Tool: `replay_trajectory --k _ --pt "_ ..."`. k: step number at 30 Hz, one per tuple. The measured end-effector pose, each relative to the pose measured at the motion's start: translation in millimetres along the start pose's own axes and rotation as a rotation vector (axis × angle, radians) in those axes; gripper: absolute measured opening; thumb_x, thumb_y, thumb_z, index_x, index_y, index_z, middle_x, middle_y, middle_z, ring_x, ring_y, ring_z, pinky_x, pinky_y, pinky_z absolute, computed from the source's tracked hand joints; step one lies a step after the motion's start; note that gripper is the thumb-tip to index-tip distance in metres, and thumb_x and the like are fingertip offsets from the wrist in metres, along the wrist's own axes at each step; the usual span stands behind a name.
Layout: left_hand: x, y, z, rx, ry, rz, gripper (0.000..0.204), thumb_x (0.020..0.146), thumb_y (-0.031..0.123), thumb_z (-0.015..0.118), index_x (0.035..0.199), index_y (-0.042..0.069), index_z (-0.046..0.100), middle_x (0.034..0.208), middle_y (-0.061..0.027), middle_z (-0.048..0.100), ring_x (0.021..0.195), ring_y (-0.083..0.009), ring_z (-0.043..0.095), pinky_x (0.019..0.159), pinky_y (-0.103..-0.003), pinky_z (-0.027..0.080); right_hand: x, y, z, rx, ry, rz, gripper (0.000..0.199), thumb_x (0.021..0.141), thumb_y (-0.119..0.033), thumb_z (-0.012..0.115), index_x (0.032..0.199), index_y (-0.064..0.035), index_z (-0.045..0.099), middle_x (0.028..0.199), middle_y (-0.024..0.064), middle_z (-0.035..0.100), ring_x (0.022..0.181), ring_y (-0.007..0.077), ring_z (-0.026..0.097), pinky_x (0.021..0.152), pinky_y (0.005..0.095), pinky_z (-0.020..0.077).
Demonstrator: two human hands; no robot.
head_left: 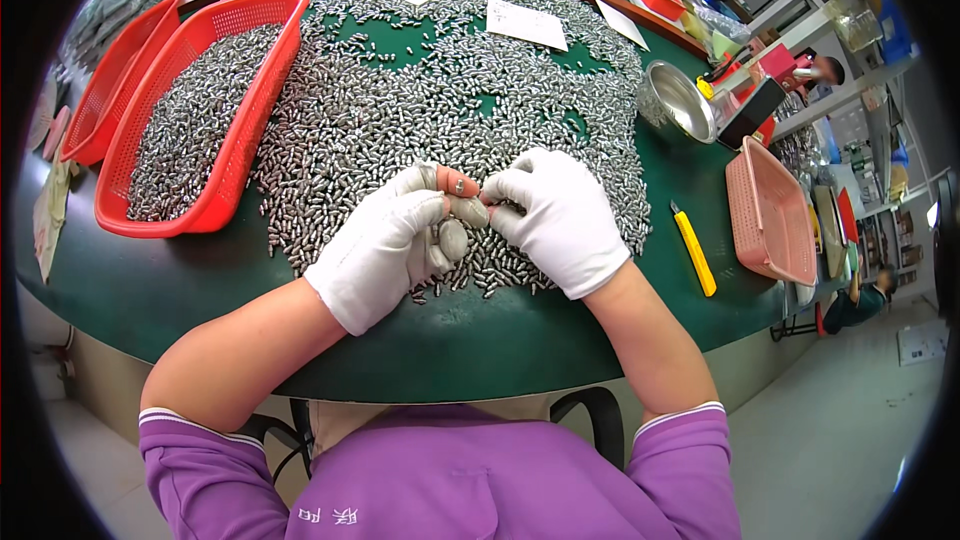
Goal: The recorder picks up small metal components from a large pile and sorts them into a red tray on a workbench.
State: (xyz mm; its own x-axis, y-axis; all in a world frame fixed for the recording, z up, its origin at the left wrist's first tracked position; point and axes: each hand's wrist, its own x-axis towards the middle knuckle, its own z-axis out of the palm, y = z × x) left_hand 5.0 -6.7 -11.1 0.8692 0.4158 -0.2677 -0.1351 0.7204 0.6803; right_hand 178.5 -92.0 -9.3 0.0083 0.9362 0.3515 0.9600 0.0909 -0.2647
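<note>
A wide layer of small, shiny, ridged metal pieces (400,110) covers the green tabletop in front of me. Above its near part my left hand (385,235), in a white glove with a bare forefinger and greyed fingertips, curls palm up. One small metal piece (459,186) shows at its bare fingertip. My right hand (560,210), also gloved in white, meets the left from the right side with thumb and fingers pinched together. Whatever lies between those right fingertips is too small or too hidden to make out.
On the left stands a red perforated basket (275,90) full of metal pieces, beside another red basket (120,80). To the right are a steel bowl (680,100), a yellow utility knife (695,252) and a pink basket (770,210). Paper slips (525,24) lie on the far pieces.
</note>
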Motion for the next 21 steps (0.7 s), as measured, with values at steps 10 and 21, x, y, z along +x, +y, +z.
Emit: replay_trajectory --k 10,21 --pt "-0.5 0.7 1.3 0.185 0.063 -0.020 0.019 0.090 0.017 0.053 0.104 0.006 0.048 0.086 -0.0015 0.056 0.062 -0.0046 0.049 0.054 -0.017 0.040 2.7 -5.7 -8.8 0.366 0.124 0.110 0.010 0.072 -0.006 0.071 0.080 -0.0060 0.065 0.076 0.0057 0.056 0.073 0.0192 0.055 0.066 0.0289 0.0446" --pt "-1.2 2.0 4.9 0.229 0.028 -0.076 0.016 0.092 0.020 0.056 0.100 0.008 0.049 0.085 -0.0008 0.056 0.060 -0.0027 0.044 0.052 -0.014 0.036 3.3 -12.5 -10.8 0.493 0.207 -0.039 0.015 0.070 0.000 0.070 0.083 -0.0068 0.068 0.075 0.0071 0.058 0.070 0.0215 0.058 0.064 0.0309 0.0474"
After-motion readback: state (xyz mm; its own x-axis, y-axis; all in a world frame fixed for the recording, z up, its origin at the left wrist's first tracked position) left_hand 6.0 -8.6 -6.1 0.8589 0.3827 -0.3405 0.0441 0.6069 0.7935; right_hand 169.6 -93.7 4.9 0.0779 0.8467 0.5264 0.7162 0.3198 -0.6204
